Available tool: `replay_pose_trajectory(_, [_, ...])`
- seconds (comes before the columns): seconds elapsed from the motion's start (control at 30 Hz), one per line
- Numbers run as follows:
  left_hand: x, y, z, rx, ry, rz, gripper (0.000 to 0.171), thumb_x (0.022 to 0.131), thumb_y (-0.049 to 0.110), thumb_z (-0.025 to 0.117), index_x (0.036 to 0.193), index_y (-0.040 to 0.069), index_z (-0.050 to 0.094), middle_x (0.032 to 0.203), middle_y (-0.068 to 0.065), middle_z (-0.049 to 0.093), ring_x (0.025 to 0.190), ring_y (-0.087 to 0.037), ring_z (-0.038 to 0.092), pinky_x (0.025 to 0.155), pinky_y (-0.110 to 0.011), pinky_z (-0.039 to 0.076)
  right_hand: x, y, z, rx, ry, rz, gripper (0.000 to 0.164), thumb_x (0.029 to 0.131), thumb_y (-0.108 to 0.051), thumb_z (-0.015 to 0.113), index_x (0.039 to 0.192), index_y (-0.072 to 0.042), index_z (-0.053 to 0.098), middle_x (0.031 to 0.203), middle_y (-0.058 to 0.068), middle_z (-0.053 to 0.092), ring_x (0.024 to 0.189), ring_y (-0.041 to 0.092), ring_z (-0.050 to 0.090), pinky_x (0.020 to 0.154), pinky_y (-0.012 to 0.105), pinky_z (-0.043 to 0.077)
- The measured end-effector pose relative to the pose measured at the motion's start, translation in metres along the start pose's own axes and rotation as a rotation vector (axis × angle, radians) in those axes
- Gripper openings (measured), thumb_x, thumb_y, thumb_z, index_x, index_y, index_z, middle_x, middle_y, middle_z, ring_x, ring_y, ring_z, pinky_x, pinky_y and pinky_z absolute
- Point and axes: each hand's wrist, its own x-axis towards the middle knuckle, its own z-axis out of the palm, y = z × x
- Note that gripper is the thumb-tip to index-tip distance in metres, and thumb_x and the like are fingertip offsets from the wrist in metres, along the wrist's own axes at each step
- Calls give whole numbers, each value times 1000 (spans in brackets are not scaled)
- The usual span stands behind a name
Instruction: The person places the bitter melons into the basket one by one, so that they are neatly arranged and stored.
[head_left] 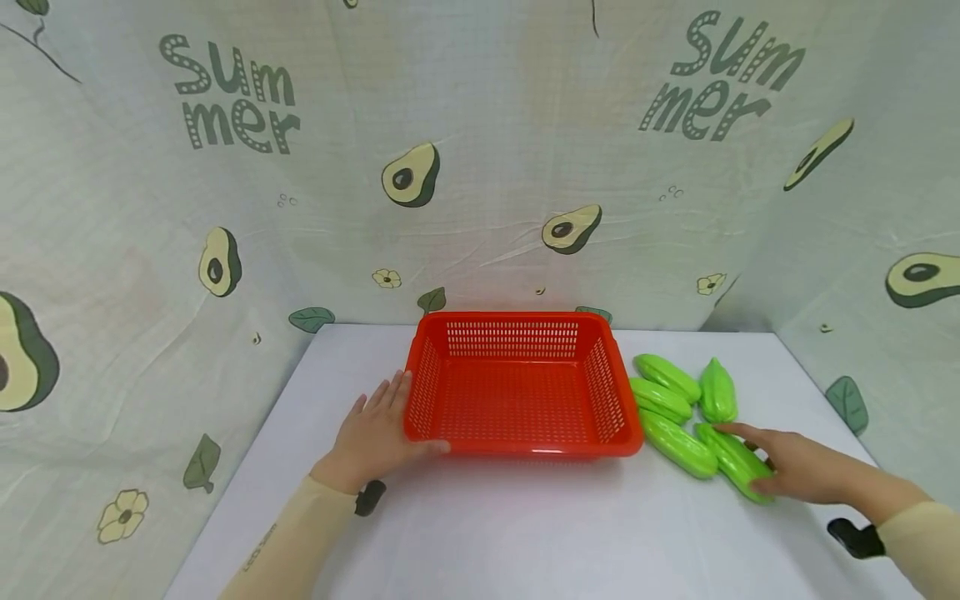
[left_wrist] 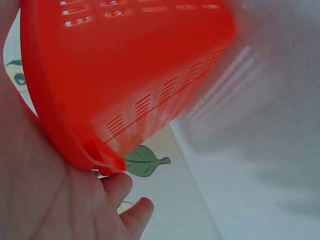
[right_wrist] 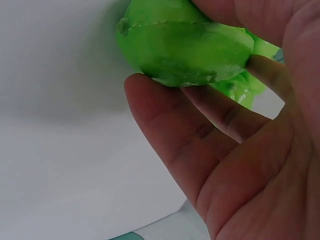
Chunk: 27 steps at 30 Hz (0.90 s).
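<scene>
A red plastic basket (head_left: 517,450) with slotted walls stands in the middle of the table. My left hand (head_left: 382,437) rests against its left front corner, fingers stretched along the left side and thumb at the front rim. The left wrist view shows the palm right at the basket's rim (left_wrist: 50,122). Toward the right, my right hand (head_left: 798,467) grips a long, bright green toy vegetable (head_left: 731,458), thumb on one side and fingers on the other. Its seam and small end nub show on the green vegetable (right_wrist: 185,45) in the right wrist view.
Several similar green toy vegetables (head_left: 678,446) lie close together between the basket's right side and my right hand. The white table (head_left: 525,533) meets a cloth backdrop (head_left: 487,108) printed with avocados at the back and sides.
</scene>
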Motion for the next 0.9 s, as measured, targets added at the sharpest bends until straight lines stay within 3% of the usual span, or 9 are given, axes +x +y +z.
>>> replay_pose_trajectory(0.13, [0, 1, -2, -9, -12, -3, 129, 72, 91, 49, 158, -1, 16, 162, -18, 21, 146, -42, 22, 113, -65, 19, 2, -1, -1, 0, -9, 8, 86, 77, -26, 85, 148, -5, 41, 121, 29, 60, 98, 38, 62, 82, 60, 52])
replay_pose_trajectory(0.37, [0, 2, -3, -10, -16, 1, 128, 73, 89, 50, 158, -1, 17, 162, -18, 22, 145, -42, 24, 112, -65, 21, 2, -2, 0, -30, -9, 7, 86, 75, -16, 83, 150, -9, 41, 128, 30, 57, 97, 29, 57, 87, 62, 49])
replay_pose_trajectory(0.6, [1, 1, -3, -18, -25, -3, 129, 72, 90, 50, 158, 0, 15, 163, -18, 20, 146, -42, 23, 113, -65, 20, 3, -2, -1, 9, -37, 35, 89, 77, -15, 81, 153, -11, 36, 112, 14, 61, 79, 22, 50, 72, 44, 47])
replay_pose_trajectory(0.9, [0, 2, -3, -22, -21, 2, 129, 72, 88, 53, 158, -1, 16, 162, -19, 22, 145, -43, 24, 112, -65, 21, -1, -1, 0, 27, -35, 16, 88, 78, -17, 81, 154, -11, 36, 113, 12, 62, 81, 21, 50, 75, 45, 47])
